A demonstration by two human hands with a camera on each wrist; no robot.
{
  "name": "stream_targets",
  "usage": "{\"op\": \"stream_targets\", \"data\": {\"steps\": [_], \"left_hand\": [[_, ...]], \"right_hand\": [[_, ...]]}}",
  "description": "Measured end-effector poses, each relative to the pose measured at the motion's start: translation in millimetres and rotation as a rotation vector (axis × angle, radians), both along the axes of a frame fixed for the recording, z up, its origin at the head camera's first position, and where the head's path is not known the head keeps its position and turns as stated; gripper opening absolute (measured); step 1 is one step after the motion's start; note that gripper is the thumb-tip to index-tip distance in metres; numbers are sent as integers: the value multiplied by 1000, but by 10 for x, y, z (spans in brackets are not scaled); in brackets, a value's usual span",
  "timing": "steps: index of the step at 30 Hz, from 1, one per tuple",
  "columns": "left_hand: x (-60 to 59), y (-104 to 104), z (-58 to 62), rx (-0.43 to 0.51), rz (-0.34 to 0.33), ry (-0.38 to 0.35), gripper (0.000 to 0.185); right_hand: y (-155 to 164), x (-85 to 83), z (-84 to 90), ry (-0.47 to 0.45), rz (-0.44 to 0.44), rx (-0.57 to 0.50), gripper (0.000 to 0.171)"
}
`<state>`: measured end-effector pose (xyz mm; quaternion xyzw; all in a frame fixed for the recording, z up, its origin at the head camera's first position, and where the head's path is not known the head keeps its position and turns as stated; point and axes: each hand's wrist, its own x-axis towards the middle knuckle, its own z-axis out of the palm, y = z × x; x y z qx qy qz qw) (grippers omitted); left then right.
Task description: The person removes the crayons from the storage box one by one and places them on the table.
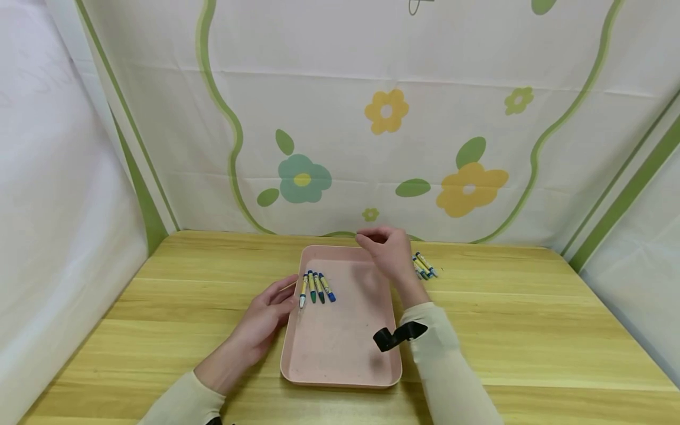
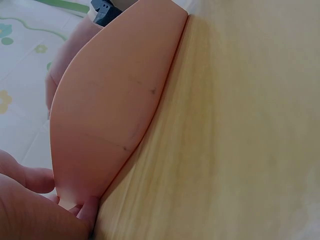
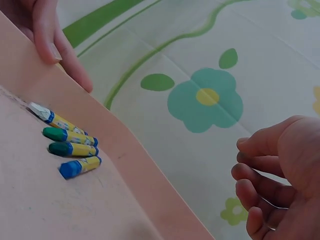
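A white cloth backdrop (image 1: 329, 112) printed with teal and yellow flowers rises behind a pale wood-grain table (image 1: 531, 342). On the table sits a shallow, rectangular pink tray (image 1: 345, 354) with rounded corners and faint dark scuffs.

Four short crayons lie in a loose row inside it, beside its left wall: a white crayon (image 3: 60, 121), a bright green crayon (image 3: 75, 137), a dark green crayon (image 3: 75, 149) and a blue crayon (image 3: 80, 167). Each wears a yellow printed wrapper with blue bands, its coloured end pointing towards the person.

The left hand (image 1: 262, 319) rests against the tray's left wall, its fingers relaxed. The right hand (image 1: 390, 254) hovers over the far right corner, fingers loosely curled around nothing visible. Just right of the tray, more yellow-wrapped crayons (image 1: 425, 267) lie bunched on the table.
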<state>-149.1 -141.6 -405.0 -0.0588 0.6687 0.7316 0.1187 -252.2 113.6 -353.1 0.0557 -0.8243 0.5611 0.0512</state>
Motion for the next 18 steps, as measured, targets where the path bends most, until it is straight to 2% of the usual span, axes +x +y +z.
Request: {"op": "stream_targets", "data": {"steps": [7,18], "left_hand": [[-6,0,4,3,-3,5,56],[3,-17,4,-6,-15,11,55]], "right_hand": [[-166,55,-2,4,19,14,22],[-407,173,35,61,67,77,20]]}}
